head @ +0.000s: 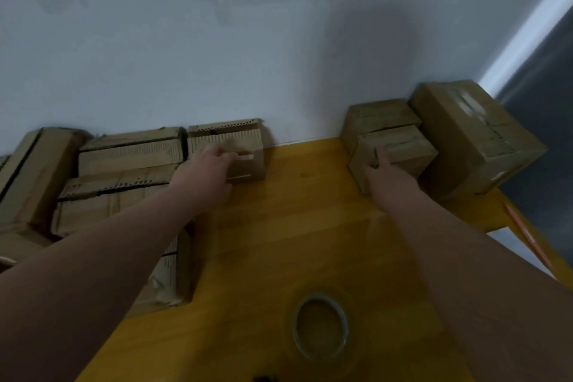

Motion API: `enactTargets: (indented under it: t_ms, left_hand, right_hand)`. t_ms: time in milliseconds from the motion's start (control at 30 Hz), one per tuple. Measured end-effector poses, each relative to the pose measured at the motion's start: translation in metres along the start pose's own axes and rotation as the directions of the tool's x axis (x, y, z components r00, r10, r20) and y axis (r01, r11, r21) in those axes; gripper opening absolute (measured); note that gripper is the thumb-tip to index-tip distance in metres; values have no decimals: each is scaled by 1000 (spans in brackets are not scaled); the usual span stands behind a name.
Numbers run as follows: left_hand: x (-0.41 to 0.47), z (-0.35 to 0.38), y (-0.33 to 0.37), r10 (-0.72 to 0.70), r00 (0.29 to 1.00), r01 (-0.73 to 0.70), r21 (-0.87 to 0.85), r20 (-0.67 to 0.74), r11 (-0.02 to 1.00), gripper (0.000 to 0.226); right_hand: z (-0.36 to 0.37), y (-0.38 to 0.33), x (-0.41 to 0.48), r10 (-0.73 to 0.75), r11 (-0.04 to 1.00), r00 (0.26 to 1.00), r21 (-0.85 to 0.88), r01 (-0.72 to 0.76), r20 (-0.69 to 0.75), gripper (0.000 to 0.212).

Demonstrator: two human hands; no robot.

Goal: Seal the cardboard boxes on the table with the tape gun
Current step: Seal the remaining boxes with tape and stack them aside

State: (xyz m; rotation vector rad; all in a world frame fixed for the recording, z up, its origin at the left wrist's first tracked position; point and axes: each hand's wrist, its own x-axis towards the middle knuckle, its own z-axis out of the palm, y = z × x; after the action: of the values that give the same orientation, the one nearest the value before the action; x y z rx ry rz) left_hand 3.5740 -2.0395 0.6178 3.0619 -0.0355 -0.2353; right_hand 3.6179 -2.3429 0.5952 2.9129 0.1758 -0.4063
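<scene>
Only blurred label (245,157) on left box (226,136)

The yellow wooden table (310,226) stands against the wall (279,56). Many boxes (124,170) fill its left side, with a small box (245,146) at the far end. On the right, the front box (403,149) touches two more boxes (465,133). A roll of tape (293,326) lies flat near the front.
</scene>
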Motion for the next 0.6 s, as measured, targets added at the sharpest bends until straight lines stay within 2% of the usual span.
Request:
enactTargets:
  t_ms: [100, 267, 367, 467, 533, 600]
  left_hand:
    - [8, 3, -7, -58, 998, 58, 16, -6, 998, 67]
    - [28, 11, -16, -114, 992, 111, 50, 49, 993, 84]
    - [35, 16, -16, -139, 988, 134, 70, 71, 989, 89]
    - [35, 17, -11, -135, 991, 131, 122, 26, 984, 71]
    - [31, 14, -4, -122, 992, 118, 163, 15, 980, 51]
    - [25, 14, 4, -91, 996, 85, 168, 25, 982, 42]
  right_hand:
    - [-1, 0, 0, 10, 999, 1000, 47, -11, 25, 50]
    - [-8, -12, -9, 31, 999, 997, 47, -27, -76, 20]
    - [-6, -19, -12, 1, 995, 991, 95, 11, -134, 27]
    - [-3, -25, -17, -29, 990, 989, 136, 48, -145, 40]
    - [0, -28, -22, -27, 985, 989, 165, 52, -148, 42]
    - [3, -30, -30, -20, 979, 989, 197, 50, -148, 43]
